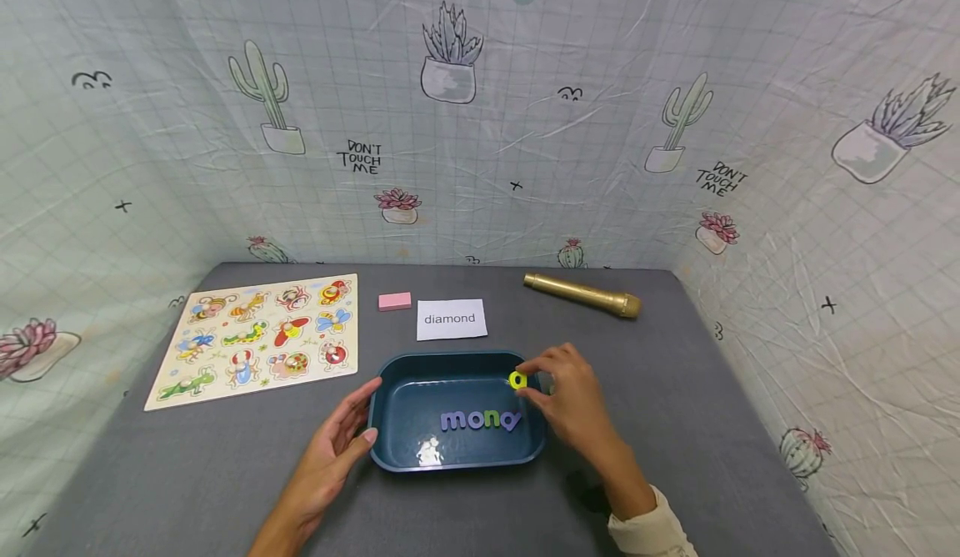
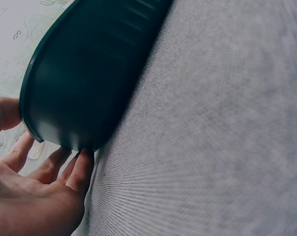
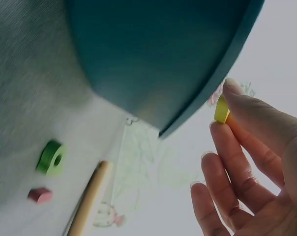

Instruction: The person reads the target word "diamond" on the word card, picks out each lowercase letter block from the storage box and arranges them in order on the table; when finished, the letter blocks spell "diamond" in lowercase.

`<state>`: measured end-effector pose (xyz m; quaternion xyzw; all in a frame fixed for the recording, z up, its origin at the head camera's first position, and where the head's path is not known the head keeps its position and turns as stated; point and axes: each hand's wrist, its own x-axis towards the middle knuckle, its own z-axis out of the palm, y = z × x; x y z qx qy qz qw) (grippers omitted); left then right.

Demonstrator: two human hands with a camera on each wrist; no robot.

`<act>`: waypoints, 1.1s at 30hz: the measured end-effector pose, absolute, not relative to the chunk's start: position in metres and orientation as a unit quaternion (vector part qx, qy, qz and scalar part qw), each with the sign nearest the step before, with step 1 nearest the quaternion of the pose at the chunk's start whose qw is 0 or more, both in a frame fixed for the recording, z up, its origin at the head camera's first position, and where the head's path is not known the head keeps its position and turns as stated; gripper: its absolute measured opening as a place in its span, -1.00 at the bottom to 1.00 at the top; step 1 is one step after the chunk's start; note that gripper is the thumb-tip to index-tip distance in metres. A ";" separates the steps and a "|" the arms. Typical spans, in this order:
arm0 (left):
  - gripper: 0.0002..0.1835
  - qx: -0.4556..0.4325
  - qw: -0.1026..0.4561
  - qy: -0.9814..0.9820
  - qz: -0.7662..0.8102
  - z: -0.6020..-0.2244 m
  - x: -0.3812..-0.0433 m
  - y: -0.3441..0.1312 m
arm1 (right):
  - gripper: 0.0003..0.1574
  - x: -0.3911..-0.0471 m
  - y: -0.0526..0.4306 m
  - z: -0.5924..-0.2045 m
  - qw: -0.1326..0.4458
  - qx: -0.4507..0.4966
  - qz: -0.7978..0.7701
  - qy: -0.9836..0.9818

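A dark blue tray [image 1: 454, 358] sits on the table. Inside it lies a row of small letters: a purple m [image 1: 453, 421], a purple o [image 1: 476, 419], a green n [image 1: 491, 419] and a tilted purple letter [image 1: 510, 420]. Between thumb and forefinger, my right hand [image 1: 573, 398] pinches a yellow letter with a round hole [image 1: 517, 380], above the tray's right end. My left hand [image 1: 333, 440] rests against the tray's left end, thumb and fingertips touching the rim and side wall, fingers loosely extended. The yellow letter's lower part is partly hidden by the fingers.
Behind the tray lie a card reading "diamond" [image 1: 452, 320] and a pink block [image 1: 394, 301]. An insect puzzle board [image 1: 258, 338] is at left, a gold microphone [image 1: 582, 294] at back right. Right of the tray are a green letter [image 3: 51, 157] and a small pink piece [image 3: 40, 194].
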<state>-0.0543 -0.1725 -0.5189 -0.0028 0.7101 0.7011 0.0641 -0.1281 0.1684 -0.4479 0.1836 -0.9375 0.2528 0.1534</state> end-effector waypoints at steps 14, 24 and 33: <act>-0.30 -0.005 0.071 0.710 0.700 -0.519 -0.055 -0.174 | -0.60 -0.133 0.208 -0.459 0.170 0.168 0.246 -0.939; -0.31 -0.008 0.073 0.714 0.696 -0.520 -0.055 -0.174 | -0.61 -0.138 0.232 -0.468 0.157 0.143 0.233 -0.949; -0.32 -0.010 0.072 0.715 0.695 -0.521 -0.057 -0.176 | -0.65 -0.144 0.248 -0.474 0.136 0.122 0.228 -0.956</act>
